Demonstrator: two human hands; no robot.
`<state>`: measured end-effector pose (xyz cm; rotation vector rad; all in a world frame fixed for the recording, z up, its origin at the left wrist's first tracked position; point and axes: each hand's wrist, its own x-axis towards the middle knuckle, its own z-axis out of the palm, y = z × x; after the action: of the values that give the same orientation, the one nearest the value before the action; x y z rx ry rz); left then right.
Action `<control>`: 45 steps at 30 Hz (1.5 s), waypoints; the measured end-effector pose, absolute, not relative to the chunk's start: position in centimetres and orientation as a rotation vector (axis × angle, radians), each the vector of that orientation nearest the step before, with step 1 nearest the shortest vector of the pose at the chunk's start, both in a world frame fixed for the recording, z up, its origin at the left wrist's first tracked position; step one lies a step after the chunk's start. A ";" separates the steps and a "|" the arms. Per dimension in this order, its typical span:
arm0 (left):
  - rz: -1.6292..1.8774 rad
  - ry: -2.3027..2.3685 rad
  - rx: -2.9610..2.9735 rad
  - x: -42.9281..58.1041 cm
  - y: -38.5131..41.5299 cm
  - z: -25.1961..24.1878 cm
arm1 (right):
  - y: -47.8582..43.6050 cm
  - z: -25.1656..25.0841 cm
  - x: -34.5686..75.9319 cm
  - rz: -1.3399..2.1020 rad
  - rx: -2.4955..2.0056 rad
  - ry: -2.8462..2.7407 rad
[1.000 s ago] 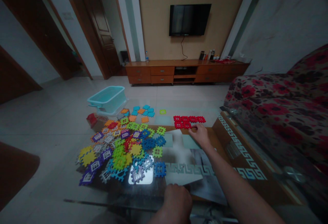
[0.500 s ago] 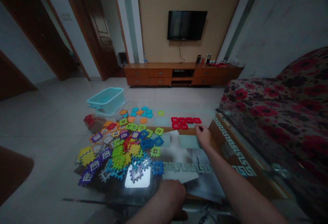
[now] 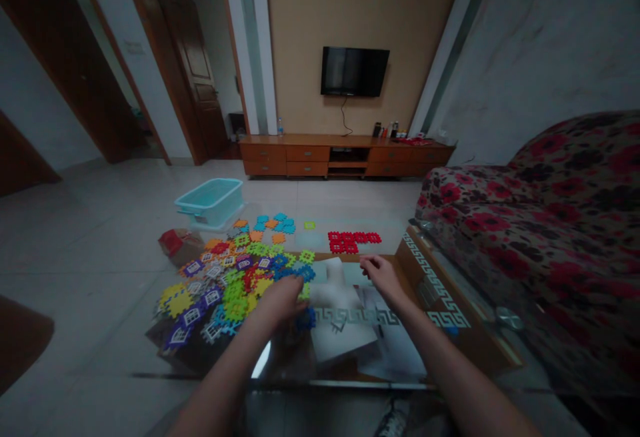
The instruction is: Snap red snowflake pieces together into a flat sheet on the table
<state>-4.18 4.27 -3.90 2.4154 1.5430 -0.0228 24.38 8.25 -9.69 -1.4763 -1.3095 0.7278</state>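
My left hand point(image 3: 283, 298) is over the right edge of a pile of interlocking plastic tiles point(image 3: 237, 290), its thumb and fingers apart, close to blue tiles point(image 3: 306, 272). Some blur softens it, and it covers the tiles underneath. My right hand point(image 3: 380, 274) hovers above the glass table to the right, its fingers curled together; whatever may be between the fingertips is hidden. Just beyond it, red window tiles point(image 3: 343, 238) lie joined in two rows, the front row shorter.
Loose blue tiles point(image 3: 285, 224) and a lime frame tile point(image 3: 310, 225) lie toward the table's far side. A light-blue plastic tub point(image 3: 210, 204) stands at the back left. White paper sheets point(image 3: 345, 344) show beneath the glass. A floral sofa point(image 3: 500, 224) is on the right.
My left hand has gone from the table's near edge forward and left to the tile pile. My right hand has drawn back from the red tiles. The camera view has tilted up slightly.
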 end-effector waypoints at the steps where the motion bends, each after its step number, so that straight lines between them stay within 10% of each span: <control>1: -0.004 1.576 2.407 -5.0 4.6 -4.0 | 7.3 -9.4 24.1 0.773 -1.477 -1.329; 24: 0.482 2.282 2.157 -20.0 13.5 -9.3 | -1.7 -6.2 20.1 0.641 -1.709 -2.321; 45: 0.144 2.374 2.101 -22.6 16.7 -11.9 | -0.9 -6.2 20.0 0.797 -1.854 -2.280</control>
<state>-22.59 16.75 -11.89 2.1012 2.3735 0.1442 20.01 -0.89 -6.18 -1.8543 -2.2795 0.7974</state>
